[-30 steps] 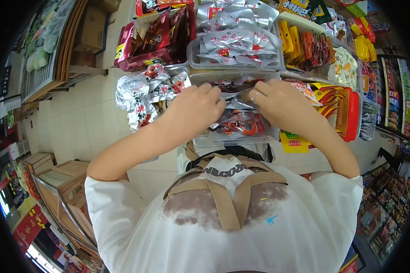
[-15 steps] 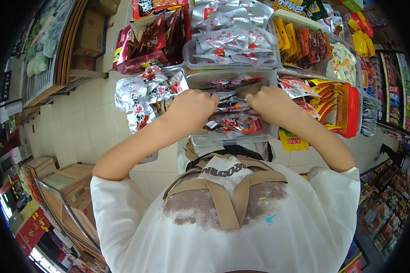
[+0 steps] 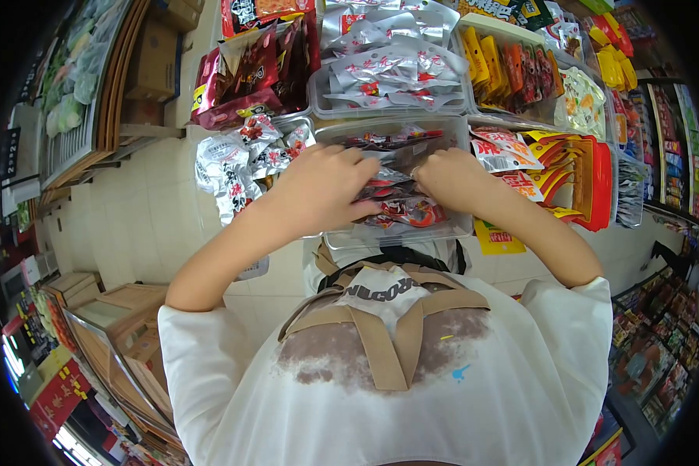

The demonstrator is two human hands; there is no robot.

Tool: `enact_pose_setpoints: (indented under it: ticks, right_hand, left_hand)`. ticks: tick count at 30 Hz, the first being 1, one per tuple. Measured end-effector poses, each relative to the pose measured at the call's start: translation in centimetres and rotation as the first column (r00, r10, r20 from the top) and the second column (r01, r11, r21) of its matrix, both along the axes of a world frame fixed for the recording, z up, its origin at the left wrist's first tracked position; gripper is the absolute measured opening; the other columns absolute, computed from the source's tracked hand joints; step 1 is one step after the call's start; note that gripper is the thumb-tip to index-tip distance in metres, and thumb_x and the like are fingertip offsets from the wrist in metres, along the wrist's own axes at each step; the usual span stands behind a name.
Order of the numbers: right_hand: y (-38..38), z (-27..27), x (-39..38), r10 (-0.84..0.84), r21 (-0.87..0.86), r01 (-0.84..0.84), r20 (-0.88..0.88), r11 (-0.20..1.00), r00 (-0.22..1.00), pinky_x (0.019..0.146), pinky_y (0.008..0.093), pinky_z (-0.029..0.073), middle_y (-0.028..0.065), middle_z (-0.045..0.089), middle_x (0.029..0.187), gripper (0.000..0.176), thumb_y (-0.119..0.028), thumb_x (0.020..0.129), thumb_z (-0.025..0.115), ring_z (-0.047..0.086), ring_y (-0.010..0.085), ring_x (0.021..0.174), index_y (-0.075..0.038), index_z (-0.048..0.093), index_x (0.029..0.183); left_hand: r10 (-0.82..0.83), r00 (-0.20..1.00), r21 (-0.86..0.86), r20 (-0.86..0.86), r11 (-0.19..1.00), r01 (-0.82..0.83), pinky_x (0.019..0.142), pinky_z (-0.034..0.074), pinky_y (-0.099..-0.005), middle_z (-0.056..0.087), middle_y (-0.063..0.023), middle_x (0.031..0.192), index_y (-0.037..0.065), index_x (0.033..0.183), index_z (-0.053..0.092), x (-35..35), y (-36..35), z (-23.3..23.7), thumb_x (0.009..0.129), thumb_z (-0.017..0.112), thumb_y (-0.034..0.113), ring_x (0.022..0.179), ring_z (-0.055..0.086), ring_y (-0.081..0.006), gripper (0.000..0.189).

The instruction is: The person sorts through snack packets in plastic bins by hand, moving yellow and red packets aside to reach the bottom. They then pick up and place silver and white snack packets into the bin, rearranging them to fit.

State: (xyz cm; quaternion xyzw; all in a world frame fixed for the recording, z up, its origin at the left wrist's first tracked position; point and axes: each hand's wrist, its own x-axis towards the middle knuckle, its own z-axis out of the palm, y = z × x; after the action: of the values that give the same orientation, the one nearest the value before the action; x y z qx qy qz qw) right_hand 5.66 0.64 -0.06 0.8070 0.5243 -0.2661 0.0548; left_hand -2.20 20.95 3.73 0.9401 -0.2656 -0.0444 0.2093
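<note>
A clear plastic bin (image 3: pixel 335 239) in front of me holds red-and-silver snack packets (image 3: pixel 404 210) standing in rows. My left hand (image 3: pixel 326 185) reaches over the bin's left side, thumb and fingers spread apart above the front packets, with no packet held. At the right side of the bin, my right hand (image 3: pixel 452 180) is closed, its curled fingers at the edge of a snack packet (image 3: pixel 405 161) in the middle of the row. Its fingertips are hidden among the packets.
Behind are silver packets (image 3: pixel 396 70), dark red bags (image 3: pixel 252 66) and yellow packets (image 3: pixel 485 62) in bins. White-and-silver packets (image 3: pixel 229 167) lie to the left, and a red-and-yellow box of packets (image 3: pixel 594 182) stands to the right. A produce rack (image 3: pixel 78 93) is at far left.
My left hand has opened, its fingers spreading from a closed grip over the packets. My right hand has shifted slightly left and stays closed.
</note>
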Motion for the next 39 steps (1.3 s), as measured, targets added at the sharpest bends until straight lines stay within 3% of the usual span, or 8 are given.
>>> enact_pose_setpoints:
  ticks: [2,10,15,18,27,33,36,39]
  right_hand:
    - [0.0,-0.3,0.0,0.012,-0.009,-0.012,0.014,1.000,1.000,0.071,0.0367,0.048,0.0105,0.064,0.077,0.008,-0.014,0.071,0.061,0.063,0.0262,0.076,-0.008,0.065,0.077]
    - [-0.8,2.4,-0.3,-0.003,-0.075,0.003,0.004,0.997,1.000,0.075,0.0371,0.048,0.0126,0.063,0.088,0.020,-0.011,0.072,0.061,0.060,0.0257,0.088,-0.004,0.062,0.090]
    - [-1.3,6.7,0.2,-0.094,0.392,0.148,-0.153,0.908,0.984,0.081,0.0372,0.045,0.0114,0.057,0.100,0.047,-0.016,0.072,0.063,0.053,0.0284,0.094,-0.002,0.050,0.115]
    - [-1.5,5.5,-0.4,-0.015,0.130,0.029,-0.110,0.991,0.994,0.080,0.0380,0.045,0.0120,0.057,0.096,0.045,-0.016,0.071,0.063,0.053,0.0275,0.092,-0.003,0.051,0.113]
    - [-1.4,3.3,-0.2,-0.155,0.386,0.104,0.103,0.917,0.983,0.068,0.0368,0.049,0.0081,0.061,0.078,0.013,-0.011,0.074,0.057,0.058,0.0254,0.077,-0.003,0.060,0.083]
    - [-1.7,2.8,-0.2,-0.314,0.558,0.283,-0.043,0.780,0.949,0.069,0.0369,0.049,0.0052,0.062,0.077,0.013,-0.012,0.074,0.058,0.058,0.0255,0.079,-0.009,0.063,0.086]
    - [-1.8,3.0,-0.1,-0.376,0.382,0.385,-0.102,0.840,0.921,0.072,0.0362,0.049,0.0064,0.062,0.077,0.017,-0.014,0.073,0.060,0.058,0.0257,0.082,-0.007,0.064,0.089]
    - [-1.9,2.8,0.0,-0.133,0.254,0.108,0.083,0.961,0.988,0.074,0.0356,0.048,0.0089,0.061,0.082,0.022,-0.015,0.073,0.062,0.057,0.0263,0.083,-0.004,0.062,0.093]
  left_hand:
    - [0.060,0.959,0.178,-0.276,0.984,-0.010,0.065,0.046,-0.0392,0.057,-0.0110,0.081,0.003,0.091,0.056,-0.7,0.9,0.0,0.071,0.068,0.023,0.072,0.059,-0.0280,0.031]
    - [0.013,0.999,0.204,-0.042,0.979,-0.004,0.060,0.044,-0.0369,0.056,-0.0064,0.065,0.003,0.078,0.054,-2.0,0.4,0.1,0.070,0.062,0.012,0.063,0.058,-0.0262,0.014]
    - [-0.075,0.994,0.408,0.079,0.912,0.036,0.060,0.040,-0.0312,0.057,-0.0057,0.064,0.007,0.068,0.054,-1.3,-2.1,1.8,0.066,0.060,0.010,0.060,0.059,-0.0195,0.007]
    - [-0.105,0.994,0.390,-0.026,0.915,0.107,0.059,0.040,-0.0299,0.058,-0.0070,0.064,0.008,0.068,0.055,0.6,-3.7,1.6,0.063,0.060,0.010,0.062,0.060,-0.0180,0.007]
    - [-0.034,0.999,-0.028,0.024,0.999,0.034,0.063,0.046,-0.0400,0.059,-0.0102,0.075,0.003,0.080,0.056,2.7,-2.6,-1.0,0.074,0.065,0.026,0.071,0.060,-0.0292,0.025]
    - [0.109,0.982,0.036,-0.152,0.994,-0.104,0.065,0.049,-0.0411,0.058,-0.0121,0.082,0.002,0.096,0.053,1.2,-1.2,-2.2,0.076,0.064,0.021,0.075,0.060,-0.0325,0.030]
    - [0.083,0.977,0.031,-0.196,0.996,-0.079,0.063,0.049,-0.0403,0.058,-0.0134,0.082,0.002,0.097,0.053,1.2,-0.9,-2.5,0.076,0.063,0.017,0.073,0.061,-0.0316,0.028]
    - [-0.024,0.993,0.253,-0.119,0.966,0.054,0.060,0.049,-0.0377,0.059,-0.0126,0.079,0.004,0.094,0.054,1.1,-2.2,-2.5,0.077,0.061,0.017,0.071,0.062,-0.0284,0.023]
